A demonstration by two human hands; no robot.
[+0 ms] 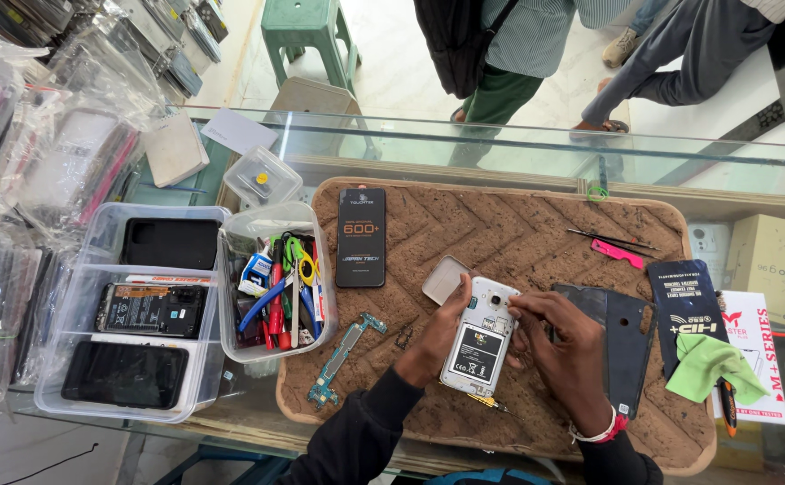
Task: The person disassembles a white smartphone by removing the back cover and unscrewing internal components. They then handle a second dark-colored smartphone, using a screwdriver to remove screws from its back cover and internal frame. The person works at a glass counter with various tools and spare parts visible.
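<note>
Phone: we are holding a white phone (480,346) with its back off, lying face down over the brown mat (518,233), near the mat's front edge.
Left hand: our left hand (435,346) is clamping around the phone's left edge, thumb reaching up by the top corner.
Right hand: our right hand (565,352) is pinching together at the phone's upper right, near the camera; whether something small is between the fingertips, we cannot tell.
Handling: we are judging it light and stiff, a thin plastic shell, smooth enough to slip, with an exposed battery (476,352) and fragile insides; the side edges are looking like the safe place to grip.
Materials: the mat is looking rough and fibrous with a zigzag weave, sitting on a glass counter (464,139).
Nearby: a green circuit board (343,359) is lying left of the phone, a pale back cover (444,279) just above it, and a dark phone case (627,346) at the right.
Further off: a black box (361,237) is resting upright on the mat, a clear tub of tools (276,283) is standing beside it, and a green cloth (711,364) is crumpling at the far right.
</note>
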